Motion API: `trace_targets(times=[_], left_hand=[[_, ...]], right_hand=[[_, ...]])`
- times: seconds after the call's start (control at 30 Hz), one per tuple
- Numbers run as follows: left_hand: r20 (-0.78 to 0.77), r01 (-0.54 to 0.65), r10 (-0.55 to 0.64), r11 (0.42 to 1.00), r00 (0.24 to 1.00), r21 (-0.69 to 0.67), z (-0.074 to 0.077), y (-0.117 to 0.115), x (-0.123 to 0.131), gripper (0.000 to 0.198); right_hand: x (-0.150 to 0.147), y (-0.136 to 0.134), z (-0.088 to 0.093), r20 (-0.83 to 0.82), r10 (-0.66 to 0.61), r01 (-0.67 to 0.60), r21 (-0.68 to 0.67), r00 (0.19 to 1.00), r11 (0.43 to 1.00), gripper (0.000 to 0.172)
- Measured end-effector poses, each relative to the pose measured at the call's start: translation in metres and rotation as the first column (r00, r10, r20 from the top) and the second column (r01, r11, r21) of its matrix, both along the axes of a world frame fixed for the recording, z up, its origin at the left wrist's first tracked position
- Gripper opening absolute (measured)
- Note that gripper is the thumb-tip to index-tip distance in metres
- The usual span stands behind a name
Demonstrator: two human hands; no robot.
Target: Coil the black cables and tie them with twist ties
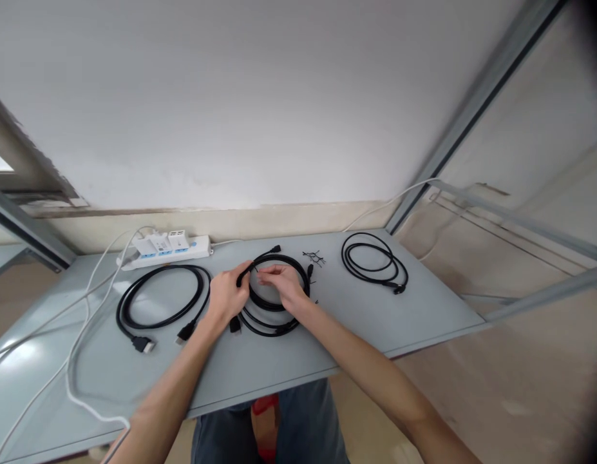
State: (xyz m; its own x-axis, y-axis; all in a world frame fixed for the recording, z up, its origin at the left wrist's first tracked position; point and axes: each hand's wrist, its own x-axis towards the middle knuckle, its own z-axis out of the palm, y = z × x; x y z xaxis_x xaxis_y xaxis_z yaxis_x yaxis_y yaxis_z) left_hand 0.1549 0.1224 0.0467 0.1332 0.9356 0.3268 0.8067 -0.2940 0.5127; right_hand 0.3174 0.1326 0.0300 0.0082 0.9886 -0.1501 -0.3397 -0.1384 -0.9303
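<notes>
A coiled black cable (298, 263) is raised a little over the middle of the grey table, its left side gripped by my left hand (227, 293). Inside the loop, my right hand (281, 283) pinches close to my left fingertips, at what looks like a short dark tie around the cable strands. One cable plug (275, 249) sticks out at the coil's top. Under the held coil lies another black cable coil (264, 330), partly hidden, with a plug (235, 325) at its left.
On the left lies a looped black HDMI cable (125, 309); on the right, a black cable coil (344, 254). Several short black ties (314, 258) sit behind my right hand. A white power strip (198, 247) stands near the wall, and white cords (69, 374) cross the table's left side.
</notes>
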Motion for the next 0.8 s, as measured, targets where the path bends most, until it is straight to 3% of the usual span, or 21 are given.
trace_targets(times=[0.17,0.33,0.43,0.57,0.8], left_hand=[[-0.021,-0.036,0.036,0.999,0.999,-0.03,-0.002,0.004,-0.001,0.039],[-0.034,-0.024,0.022,0.999,0.999,-0.034,-0.005,0.007,-0.003,0.037],[-0.053,-0.031,0.029,0.999,0.998,-0.038,-0.004,0.007,-0.003,0.035],[-0.076,-0.025,0.023,0.999,0.997,-0.023,-0.002,0.004,-0.002,0.033],[-0.122,-0.003,0.004,1.0,0.992,0.01,-0.002,0.001,0.001,0.03]], right_hand=[[-0.003,-0.003,0.002,0.276,-0.012,-0.041,0.184,0.961,0.982,0.013],[-0.001,-0.008,0.008,0.627,-0.199,-0.118,0.427,0.753,0.897,0.012],[0.0,-0.013,0.014,0.687,-0.229,-0.157,0.45,0.69,0.879,0.02],[-0.001,-0.017,0.018,0.734,-0.299,-0.151,0.478,0.61,0.866,0.016],[-0.007,-0.018,0.017,0.743,-0.379,-0.115,0.518,0.552,0.848,0.016]])
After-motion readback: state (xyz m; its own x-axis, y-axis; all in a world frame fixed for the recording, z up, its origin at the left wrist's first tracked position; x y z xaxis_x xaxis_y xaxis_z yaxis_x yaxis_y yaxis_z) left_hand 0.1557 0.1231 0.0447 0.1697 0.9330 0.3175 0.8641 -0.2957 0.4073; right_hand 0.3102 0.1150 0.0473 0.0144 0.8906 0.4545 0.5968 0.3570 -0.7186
